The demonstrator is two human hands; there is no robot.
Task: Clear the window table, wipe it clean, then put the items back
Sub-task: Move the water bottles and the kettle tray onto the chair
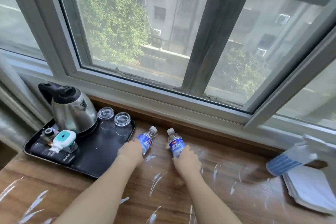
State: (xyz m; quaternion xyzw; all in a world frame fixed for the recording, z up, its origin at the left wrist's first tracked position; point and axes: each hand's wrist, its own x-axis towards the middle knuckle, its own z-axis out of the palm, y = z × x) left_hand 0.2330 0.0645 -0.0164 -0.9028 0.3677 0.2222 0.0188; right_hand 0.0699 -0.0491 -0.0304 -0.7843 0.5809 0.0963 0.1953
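Two hands, each gripping one bottle: left hand [130,152] left bottle [146,139], right hand [187,158] right bottle [175,142]; blue labels, writing unreadable.

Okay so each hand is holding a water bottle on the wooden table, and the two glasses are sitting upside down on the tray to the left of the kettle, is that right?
Not quite. The head view shows the two glasses upside down on the tray to the right of the kettle, not the left. The rest holds: the left hand and right hand each hold a water bottle on the wooden table.
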